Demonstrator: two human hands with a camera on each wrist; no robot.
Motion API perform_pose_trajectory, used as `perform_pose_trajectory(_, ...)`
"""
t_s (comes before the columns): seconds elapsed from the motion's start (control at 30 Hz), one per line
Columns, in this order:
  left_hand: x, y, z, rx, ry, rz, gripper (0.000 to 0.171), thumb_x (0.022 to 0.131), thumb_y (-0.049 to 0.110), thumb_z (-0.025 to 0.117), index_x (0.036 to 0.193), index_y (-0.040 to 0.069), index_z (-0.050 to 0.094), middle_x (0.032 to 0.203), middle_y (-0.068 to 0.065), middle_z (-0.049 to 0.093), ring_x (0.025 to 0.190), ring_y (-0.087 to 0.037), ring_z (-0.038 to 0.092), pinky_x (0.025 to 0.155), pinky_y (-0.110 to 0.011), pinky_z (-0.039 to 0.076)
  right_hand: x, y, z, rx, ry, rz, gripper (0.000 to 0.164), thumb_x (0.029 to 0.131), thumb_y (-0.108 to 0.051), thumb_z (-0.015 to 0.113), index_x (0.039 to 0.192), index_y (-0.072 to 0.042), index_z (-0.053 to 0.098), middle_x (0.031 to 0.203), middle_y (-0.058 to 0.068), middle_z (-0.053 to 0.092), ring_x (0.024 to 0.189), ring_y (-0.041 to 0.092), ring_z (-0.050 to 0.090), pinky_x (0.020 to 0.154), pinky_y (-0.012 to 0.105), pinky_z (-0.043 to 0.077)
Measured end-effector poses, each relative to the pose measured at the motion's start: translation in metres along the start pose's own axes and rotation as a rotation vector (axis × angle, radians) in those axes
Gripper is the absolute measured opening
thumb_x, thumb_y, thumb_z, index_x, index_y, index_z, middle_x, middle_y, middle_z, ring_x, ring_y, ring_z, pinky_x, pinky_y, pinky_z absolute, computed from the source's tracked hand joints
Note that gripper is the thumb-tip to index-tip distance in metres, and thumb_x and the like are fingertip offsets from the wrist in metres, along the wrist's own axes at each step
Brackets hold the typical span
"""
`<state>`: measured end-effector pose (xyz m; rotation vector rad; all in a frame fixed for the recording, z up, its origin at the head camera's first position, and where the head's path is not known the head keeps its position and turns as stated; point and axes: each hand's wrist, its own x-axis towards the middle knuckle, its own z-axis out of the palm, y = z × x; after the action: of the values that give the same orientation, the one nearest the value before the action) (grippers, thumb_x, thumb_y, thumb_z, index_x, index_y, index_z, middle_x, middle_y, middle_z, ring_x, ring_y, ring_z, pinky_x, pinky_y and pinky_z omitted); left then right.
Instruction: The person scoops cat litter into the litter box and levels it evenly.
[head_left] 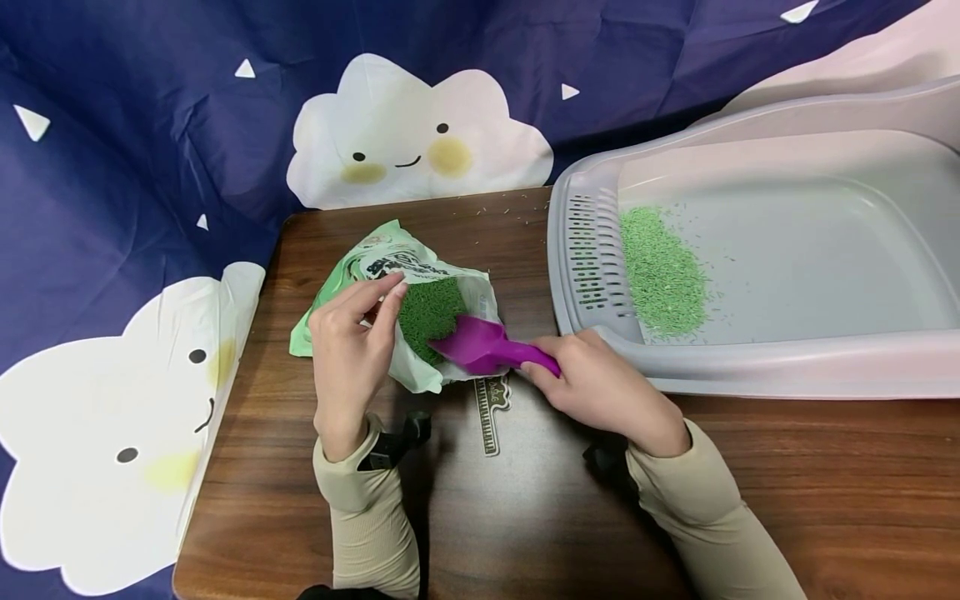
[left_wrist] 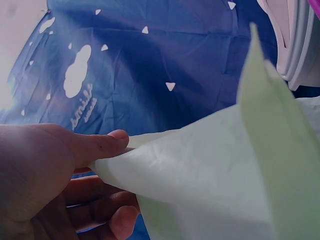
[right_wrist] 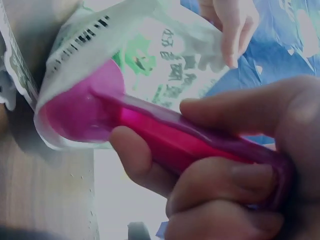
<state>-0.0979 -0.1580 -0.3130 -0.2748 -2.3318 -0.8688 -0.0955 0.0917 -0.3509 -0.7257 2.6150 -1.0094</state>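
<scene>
The left hand (head_left: 348, 354) pinches the bag (head_left: 408, 250); the right hand (head_left: 607, 387) grips the scoop (head_left: 480, 343) inside. 1 pile (head_left: 663, 275) lies in the tray (head_left: 810, 267); plenty seems left bagged.

Blue cloth (head_left: 240, 125) — cloud-printed — hangs behind a wood-grained table (head_left: 532, 517).

And we've got glare pooling on the tabletop (head_left: 517, 492), blur on the scoop (head_left: 476, 345), haze across the right wrist view!

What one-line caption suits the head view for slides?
Left hand pinches the bag; right hand dips a purple scoop into green pellets.
</scene>
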Motion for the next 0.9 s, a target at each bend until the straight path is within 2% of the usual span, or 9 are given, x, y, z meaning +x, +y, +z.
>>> perform_pose_trajectory(0.37,0.000,0.000,0.001,0.002,0.004,0.004,0.017,0.091,0.014,0.067,0.098,0.002,0.076,0.078,-0.009,0.072,0.057,-0.011,0.051,0.056,-0.017,0.038,0.000,-0.003,0.009,-0.063,-0.004,0.007,0.016,0.095,-0.020,0.058,0.080,-0.014,0.057,0.058,-0.004,0.044,0.051,0.008,0.042,0.045,0.023,0.037)
perform_pose_trajectory(0.7,0.000,0.000,0.001,0.008,0.008,0.008,0.017,0.091,0.014,0.066,0.098,0.003,0.077,0.077,-0.009,0.072,0.057,-0.011,0.051,0.055,-0.023,0.040,0.001,-0.004,0.017,-0.136,-0.036,0.040,0.014,0.095,-0.023,0.056,0.086,-0.013,0.055,0.066,-0.001,0.048,0.057,0.014,0.046,0.047,0.028,0.037)
perform_pose_trajectory(0.9,-0.001,0.000,0.001,0.006,0.007,0.005,0.017,0.092,0.014,0.066,0.098,0.003,0.077,0.077,-0.009,0.071,0.058,-0.011,0.051,0.055,-0.026,0.041,0.000,-0.008,0.023,-0.159,-0.045,0.031,0.015,0.096,-0.022,0.053,0.087,-0.011,0.052,0.065,0.000,0.047,0.055,0.015,0.045,0.046,0.028,0.036)
